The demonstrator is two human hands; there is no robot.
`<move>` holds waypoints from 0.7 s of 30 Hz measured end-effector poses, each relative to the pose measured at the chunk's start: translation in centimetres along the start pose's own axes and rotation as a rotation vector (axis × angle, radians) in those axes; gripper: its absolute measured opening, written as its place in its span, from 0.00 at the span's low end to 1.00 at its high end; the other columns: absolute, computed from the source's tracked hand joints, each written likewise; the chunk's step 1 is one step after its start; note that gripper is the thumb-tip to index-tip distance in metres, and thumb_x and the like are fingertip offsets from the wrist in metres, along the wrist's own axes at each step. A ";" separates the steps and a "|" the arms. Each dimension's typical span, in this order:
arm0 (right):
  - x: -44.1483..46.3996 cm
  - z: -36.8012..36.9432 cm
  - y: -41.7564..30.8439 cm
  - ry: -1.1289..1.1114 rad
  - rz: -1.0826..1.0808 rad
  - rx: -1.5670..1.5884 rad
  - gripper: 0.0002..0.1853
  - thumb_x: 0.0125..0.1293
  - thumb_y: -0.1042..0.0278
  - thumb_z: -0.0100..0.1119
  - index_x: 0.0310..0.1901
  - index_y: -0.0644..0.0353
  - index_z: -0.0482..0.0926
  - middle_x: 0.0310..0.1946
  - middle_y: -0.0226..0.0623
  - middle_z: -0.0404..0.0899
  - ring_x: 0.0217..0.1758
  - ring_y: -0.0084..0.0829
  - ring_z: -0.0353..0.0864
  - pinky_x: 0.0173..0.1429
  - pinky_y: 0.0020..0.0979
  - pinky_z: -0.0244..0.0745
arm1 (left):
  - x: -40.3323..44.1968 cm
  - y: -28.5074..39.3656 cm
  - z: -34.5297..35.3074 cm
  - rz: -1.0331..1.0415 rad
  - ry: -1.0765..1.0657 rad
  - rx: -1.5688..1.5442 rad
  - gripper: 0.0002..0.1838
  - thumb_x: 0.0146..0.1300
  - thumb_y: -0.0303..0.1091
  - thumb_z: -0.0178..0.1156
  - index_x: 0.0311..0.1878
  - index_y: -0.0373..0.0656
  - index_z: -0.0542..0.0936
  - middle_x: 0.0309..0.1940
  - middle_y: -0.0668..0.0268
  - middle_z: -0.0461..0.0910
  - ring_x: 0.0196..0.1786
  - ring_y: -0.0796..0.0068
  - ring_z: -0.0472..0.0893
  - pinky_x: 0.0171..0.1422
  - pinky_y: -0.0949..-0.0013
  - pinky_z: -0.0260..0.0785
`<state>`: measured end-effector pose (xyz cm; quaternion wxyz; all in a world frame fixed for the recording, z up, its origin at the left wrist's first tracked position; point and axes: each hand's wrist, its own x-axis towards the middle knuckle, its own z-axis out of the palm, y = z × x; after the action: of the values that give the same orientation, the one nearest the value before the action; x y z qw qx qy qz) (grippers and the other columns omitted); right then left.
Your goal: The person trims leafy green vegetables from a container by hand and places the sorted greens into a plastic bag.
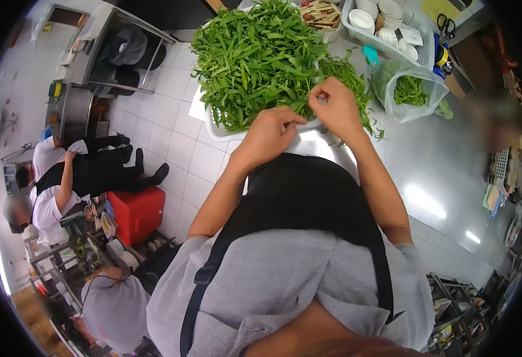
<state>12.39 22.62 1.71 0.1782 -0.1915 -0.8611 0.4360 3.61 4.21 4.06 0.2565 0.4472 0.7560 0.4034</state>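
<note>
A large heap of long-leaved greens [255, 56] fills a white plastic basket [217, 132] in front of me. My left hand [273, 134] is at the basket's near edge, its thumb and fingers pinched together. Just to the right, my right hand [337, 107] is closed with curled fingers, over the border between the heap and a smaller pile of thin greens [356, 89]. What either hand pinches is hidden or too small to make out. A clear plastic bag [399, 107] with more greens inside lies right of my right hand.
The steel table [415, 160] stretches right. A grey basket [425, 50] holds small white dishes, near scissors [445, 27] and a teal object [370, 55]. A co-worker [487, 122] is at the right; others are at the left near a red box [136, 214].
</note>
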 end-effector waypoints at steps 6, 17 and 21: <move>-0.6 -5.2 -1.0 -0.041 0.041 0.631 0.05 0.69 0.72 0.66 0.40 0.65 0.85 0.32 0.23 0.80 0.32 0.13 0.72 0.36 0.22 0.67 | 2.5 -1.4 1.4 0.048 0.154 0.002 0.20 0.66 0.24 0.60 0.61 0.41 0.84 0.56 0.54 0.83 0.37 0.69 0.81 0.42 0.67 0.75; -2.1 -8.7 1.8 -0.017 0.146 0.983 0.09 0.74 0.70 0.63 0.49 0.67 0.84 0.41 0.35 0.86 0.34 0.18 0.74 0.42 0.23 0.71 | 3.1 2.0 0.9 0.037 0.363 -0.176 0.07 0.70 0.24 0.65 0.47 0.36 0.88 0.40 0.66 0.83 0.34 0.84 0.76 0.36 0.78 0.68; -2.4 -8.9 1.1 -0.085 0.129 0.777 0.09 0.75 0.68 0.64 0.46 0.67 0.84 0.40 0.35 0.87 0.37 0.19 0.77 0.45 0.24 0.74 | 4.1 3.9 1.0 0.116 0.341 -0.072 0.07 0.67 0.28 0.69 0.44 0.36 0.89 0.35 0.68 0.80 0.32 0.83 0.73 0.35 0.75 0.65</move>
<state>18.91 28.14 5.45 0.1739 -0.1456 -0.6247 0.7472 4.22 9.30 6.65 0.1170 0.4056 0.7465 0.5143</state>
